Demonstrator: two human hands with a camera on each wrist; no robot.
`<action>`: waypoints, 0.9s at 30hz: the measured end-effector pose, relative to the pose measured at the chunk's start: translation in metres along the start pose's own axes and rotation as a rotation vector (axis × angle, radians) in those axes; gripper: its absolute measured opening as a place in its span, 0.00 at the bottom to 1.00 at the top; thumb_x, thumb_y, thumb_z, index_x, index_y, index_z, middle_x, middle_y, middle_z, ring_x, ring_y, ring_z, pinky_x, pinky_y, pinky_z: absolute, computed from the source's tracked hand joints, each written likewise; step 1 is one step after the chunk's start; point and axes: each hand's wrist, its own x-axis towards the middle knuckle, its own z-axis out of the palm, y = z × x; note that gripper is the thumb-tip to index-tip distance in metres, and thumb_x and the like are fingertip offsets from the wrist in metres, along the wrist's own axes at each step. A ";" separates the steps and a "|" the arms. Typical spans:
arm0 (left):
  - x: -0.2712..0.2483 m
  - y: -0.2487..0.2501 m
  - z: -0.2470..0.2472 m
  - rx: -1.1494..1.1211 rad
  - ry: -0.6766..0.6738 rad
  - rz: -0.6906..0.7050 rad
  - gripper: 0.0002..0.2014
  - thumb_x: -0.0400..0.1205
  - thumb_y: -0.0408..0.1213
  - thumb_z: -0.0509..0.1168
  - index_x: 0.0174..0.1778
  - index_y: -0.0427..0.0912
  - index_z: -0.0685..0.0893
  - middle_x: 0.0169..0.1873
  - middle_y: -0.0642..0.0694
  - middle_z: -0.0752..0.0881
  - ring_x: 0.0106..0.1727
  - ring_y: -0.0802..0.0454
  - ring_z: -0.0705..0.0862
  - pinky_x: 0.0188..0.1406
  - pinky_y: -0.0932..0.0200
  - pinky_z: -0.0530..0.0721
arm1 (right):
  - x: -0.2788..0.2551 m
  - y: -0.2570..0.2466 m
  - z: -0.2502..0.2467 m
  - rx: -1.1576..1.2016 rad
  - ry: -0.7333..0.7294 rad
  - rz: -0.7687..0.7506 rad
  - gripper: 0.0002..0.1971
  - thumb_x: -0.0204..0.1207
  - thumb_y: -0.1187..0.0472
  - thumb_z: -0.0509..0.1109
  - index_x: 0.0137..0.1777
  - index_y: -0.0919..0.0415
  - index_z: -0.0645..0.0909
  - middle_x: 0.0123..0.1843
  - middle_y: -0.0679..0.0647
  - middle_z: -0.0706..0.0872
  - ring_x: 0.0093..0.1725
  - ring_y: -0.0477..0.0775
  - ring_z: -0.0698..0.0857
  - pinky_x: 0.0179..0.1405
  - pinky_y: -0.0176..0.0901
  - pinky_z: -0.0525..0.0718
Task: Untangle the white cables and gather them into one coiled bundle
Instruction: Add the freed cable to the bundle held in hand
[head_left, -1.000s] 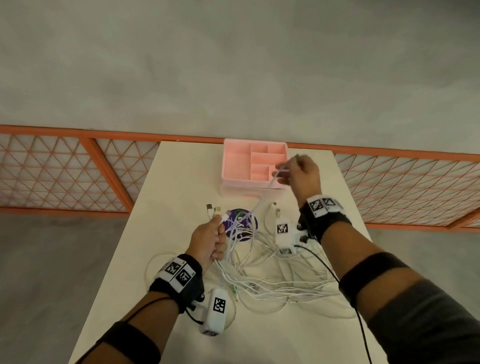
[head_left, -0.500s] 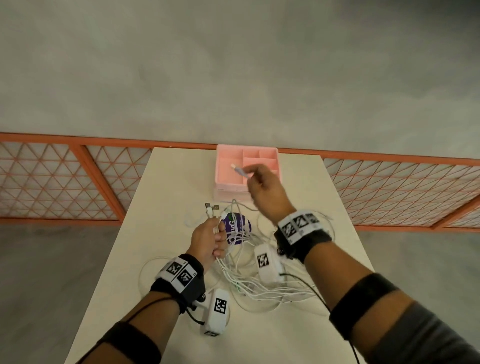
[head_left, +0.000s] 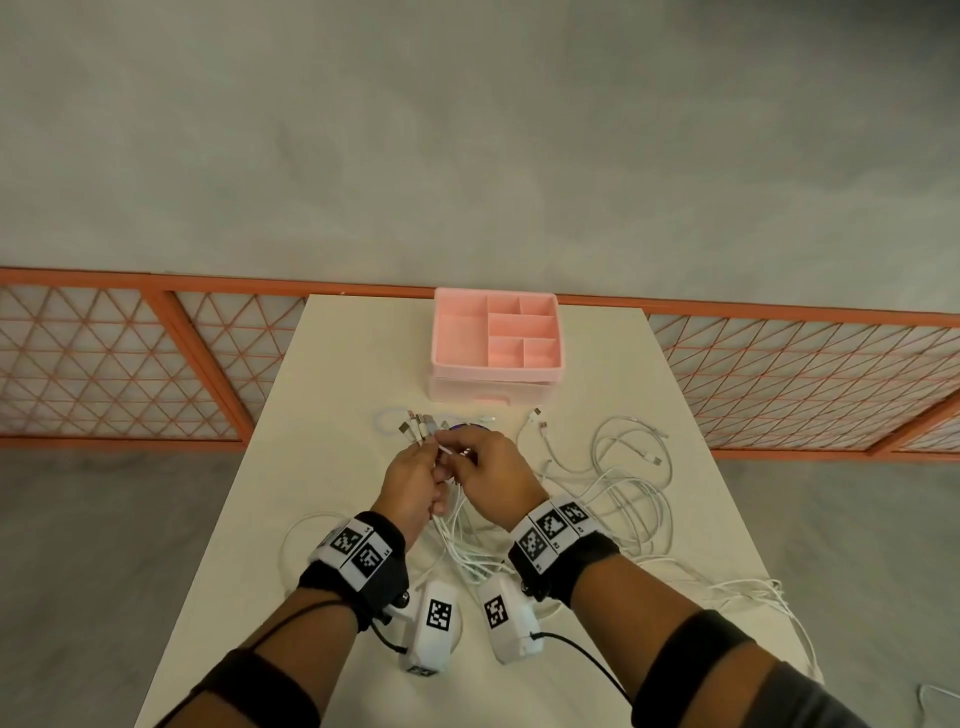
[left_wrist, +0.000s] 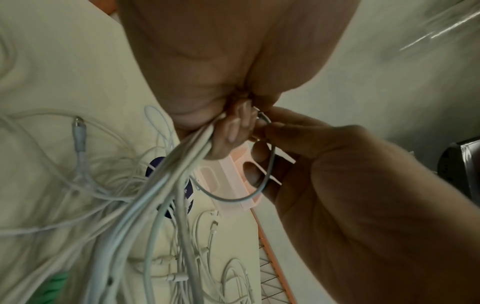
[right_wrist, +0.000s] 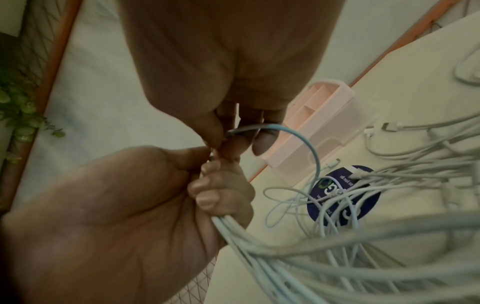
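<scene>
White cables (head_left: 613, 499) gripped in left hand (head_left: 410, 480)

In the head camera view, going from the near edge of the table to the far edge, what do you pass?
Two white tagged wrist cameras → both hands gripping white cables → fanned white cable plug ends → pink plastic compartment organiser.

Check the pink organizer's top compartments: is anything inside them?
In the head view every open compartment of the pink organizer shows only bare pink floor; no cable lies in it. The drawer beneath is closed, so its contents cannot be seen.
</scene>
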 end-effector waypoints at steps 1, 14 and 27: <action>0.000 -0.002 -0.002 0.028 0.001 0.009 0.16 0.92 0.41 0.51 0.41 0.40 0.75 0.25 0.48 0.67 0.19 0.56 0.62 0.19 0.64 0.61 | 0.000 0.002 -0.001 0.004 -0.012 0.001 0.17 0.81 0.68 0.64 0.68 0.59 0.84 0.57 0.51 0.90 0.55 0.43 0.86 0.60 0.34 0.80; -0.004 -0.002 0.004 0.006 0.064 0.040 0.15 0.91 0.40 0.55 0.39 0.41 0.77 0.23 0.51 0.69 0.22 0.56 0.64 0.20 0.61 0.63 | -0.012 0.021 0.002 0.095 0.018 -0.056 0.12 0.79 0.68 0.71 0.58 0.58 0.90 0.48 0.50 0.90 0.39 0.37 0.84 0.49 0.35 0.84; -0.004 0.016 -0.002 -0.415 0.077 0.152 0.18 0.92 0.44 0.53 0.36 0.43 0.72 0.22 0.52 0.72 0.20 0.54 0.73 0.37 0.52 0.84 | -0.022 0.061 -0.017 -0.440 0.053 0.266 0.03 0.74 0.61 0.70 0.40 0.52 0.80 0.47 0.52 0.75 0.54 0.56 0.76 0.47 0.44 0.75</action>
